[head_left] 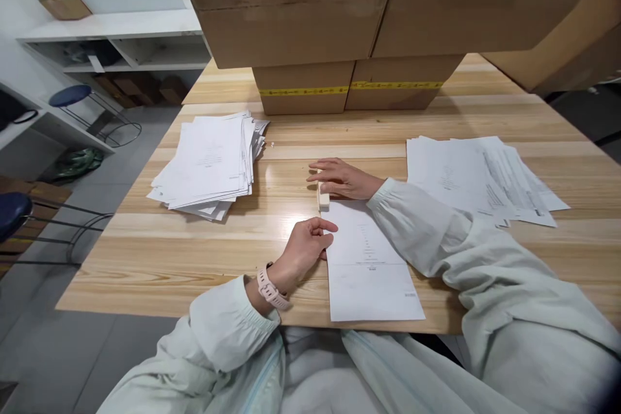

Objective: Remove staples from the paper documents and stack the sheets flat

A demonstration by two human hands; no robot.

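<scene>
A small cream stapler (pixel 323 197) stands at the top left corner of printed white sheets of paper (pixel 371 284), which lie flat near the table's front edge. My right hand (pixel 342 179) is over the stapler, thumb on the near side and fingers reaching across its top. At the left edge of the sheets, my left hand (pixel 310 242) pinches the paper between thumb and forefinger, just below the stapler. How many sheets lie together there I cannot tell.
A thick, uneven paper pile (pixel 208 162) rests on the wooden table (pixel 194 278) at the left. Fanned-out printed sheets (pixel 466 174) lie at the right, beside my sleeve. Large cardboard boxes (pixel 305 6) are stacked at the back. A blue stool (pixel 70 96) stands on the floor.
</scene>
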